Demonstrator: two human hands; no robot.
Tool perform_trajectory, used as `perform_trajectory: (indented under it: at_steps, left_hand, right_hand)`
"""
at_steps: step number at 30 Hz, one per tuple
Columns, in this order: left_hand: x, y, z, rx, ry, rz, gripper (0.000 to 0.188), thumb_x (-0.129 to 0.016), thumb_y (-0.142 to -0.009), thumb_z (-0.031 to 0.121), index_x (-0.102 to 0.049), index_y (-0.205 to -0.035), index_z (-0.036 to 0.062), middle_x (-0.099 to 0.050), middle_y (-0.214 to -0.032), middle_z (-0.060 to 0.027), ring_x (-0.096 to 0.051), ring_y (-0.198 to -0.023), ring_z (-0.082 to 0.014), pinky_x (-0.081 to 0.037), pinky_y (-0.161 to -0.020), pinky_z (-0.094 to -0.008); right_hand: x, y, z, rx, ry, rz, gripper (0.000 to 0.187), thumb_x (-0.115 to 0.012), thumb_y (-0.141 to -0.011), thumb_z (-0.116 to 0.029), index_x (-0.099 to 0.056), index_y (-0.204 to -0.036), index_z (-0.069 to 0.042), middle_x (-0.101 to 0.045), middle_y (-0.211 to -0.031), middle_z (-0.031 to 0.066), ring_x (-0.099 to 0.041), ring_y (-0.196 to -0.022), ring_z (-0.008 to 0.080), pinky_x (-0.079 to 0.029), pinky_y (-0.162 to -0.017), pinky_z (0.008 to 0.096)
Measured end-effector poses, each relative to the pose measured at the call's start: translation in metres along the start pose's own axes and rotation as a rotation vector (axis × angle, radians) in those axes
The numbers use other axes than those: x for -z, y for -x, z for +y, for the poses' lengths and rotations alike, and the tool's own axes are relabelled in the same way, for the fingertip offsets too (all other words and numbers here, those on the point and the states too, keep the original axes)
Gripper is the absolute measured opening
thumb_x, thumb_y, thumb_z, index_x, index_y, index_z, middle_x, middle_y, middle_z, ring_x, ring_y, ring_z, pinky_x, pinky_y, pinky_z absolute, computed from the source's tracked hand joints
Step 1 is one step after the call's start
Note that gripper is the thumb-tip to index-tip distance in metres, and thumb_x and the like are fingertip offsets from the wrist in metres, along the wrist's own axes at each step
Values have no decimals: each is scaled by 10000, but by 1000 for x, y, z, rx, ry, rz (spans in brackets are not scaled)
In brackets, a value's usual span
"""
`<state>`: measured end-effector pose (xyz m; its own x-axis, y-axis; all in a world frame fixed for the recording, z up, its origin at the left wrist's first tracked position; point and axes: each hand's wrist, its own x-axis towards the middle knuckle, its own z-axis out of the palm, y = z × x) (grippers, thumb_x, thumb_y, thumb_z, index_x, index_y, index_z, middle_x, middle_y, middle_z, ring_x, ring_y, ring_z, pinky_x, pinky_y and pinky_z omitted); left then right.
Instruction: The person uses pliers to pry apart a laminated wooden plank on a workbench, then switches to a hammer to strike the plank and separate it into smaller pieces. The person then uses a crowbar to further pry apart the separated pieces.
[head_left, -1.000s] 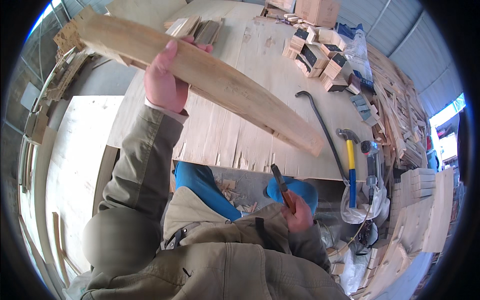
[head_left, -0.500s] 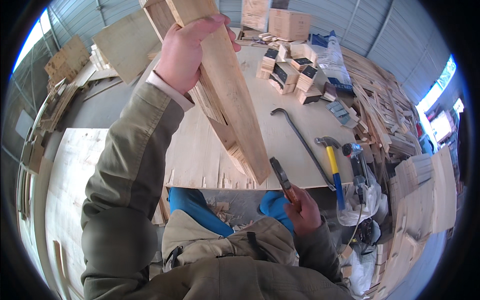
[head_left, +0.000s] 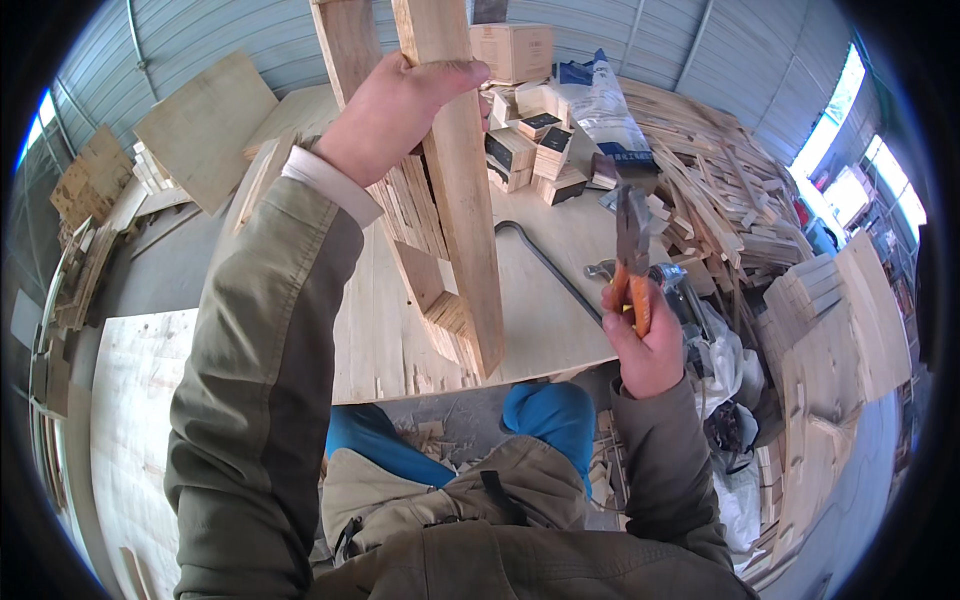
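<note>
In my left hand (head_left: 400,110) is a tall wooden piece (head_left: 462,220) made of planks with blocks between them. My fingers wrap round its upper part, and it stands tilted, its lower end by the table's near edge. Thin stacked layers of wood show along its inner side. My right hand (head_left: 650,345) grips pliers (head_left: 632,235) by their orange handles, jaws pointing up, to the right of the wooden piece and apart from it. A dark pry bar (head_left: 555,270) lies on the table (head_left: 390,330). Behind my right hand a hammer (head_left: 598,270) is mostly hidden.
Several wooden blocks with black faces (head_left: 540,150) are piled at the table's far side. Beside them stand a blue and white sack (head_left: 605,115) and a cardboard box (head_left: 515,52). Scrap planks (head_left: 700,150) heap up on the right; a plywood sheet (head_left: 145,400) lies at left.
My right hand has risen with the pliers from the table's near edge, jaws turning upward. The wooden piece in my left hand stands more upright. The whole view has shifted to the right.
</note>
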<state>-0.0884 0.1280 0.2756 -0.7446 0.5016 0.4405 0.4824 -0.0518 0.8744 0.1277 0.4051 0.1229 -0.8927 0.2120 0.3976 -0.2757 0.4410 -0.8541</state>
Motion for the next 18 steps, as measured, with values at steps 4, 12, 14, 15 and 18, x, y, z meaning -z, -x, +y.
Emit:
perform_trajectory:
  at_steps: [4,12,14,15,18]
  left_hand:
    - [-6,-10,-8,-115,-39,41,311,-653,-1024,271,-764,-1103,-9,-786,-932,-84,-750,-823,-184,-589,-774,-325]
    - [-6,-14,-14,0,163,150,310,-663,-1002,218,-734,-1113,-62,-771,-918,-118,-758,-805,-218,-614,-755,-349]
    - [-9,-15,-13,6,173,167,302,-668,-997,219,-734,-1086,-62,-768,-909,-118,-752,-802,-219,-605,-753,-351]
    - [-10,-15,-12,14,172,179,299,-670,-994,220,-734,-1073,-61,-766,-905,-118,-749,-800,-219,-601,-752,-352]
    - [-13,-17,-11,15,120,130,296,-671,-993,226,-732,-1052,-57,-762,-891,-113,-738,-792,-219,-589,-756,-362]
  right_hand:
    - [5,-14,-5,-99,-2,-45,432,-655,-968,6,-613,-1395,54,-701,-1101,42,-653,-971,106,-529,-901,274]
    - [5,-21,-3,-34,107,-115,333,-653,-951,27,-638,-1284,37,-714,-1015,100,-719,-902,194,-574,-855,330]
    - [11,-29,-5,118,264,-6,285,-688,-933,5,-643,-1214,20,-718,-969,133,-732,-863,246,-574,-805,354]
    - [12,-34,-5,202,275,59,293,-695,-928,10,-641,-1216,18,-716,-967,139,-734,-861,257,-576,-804,361]
    - [14,-46,-9,237,214,232,309,-707,-907,46,-627,-1203,11,-708,-957,163,-743,-858,297,-579,-800,386]
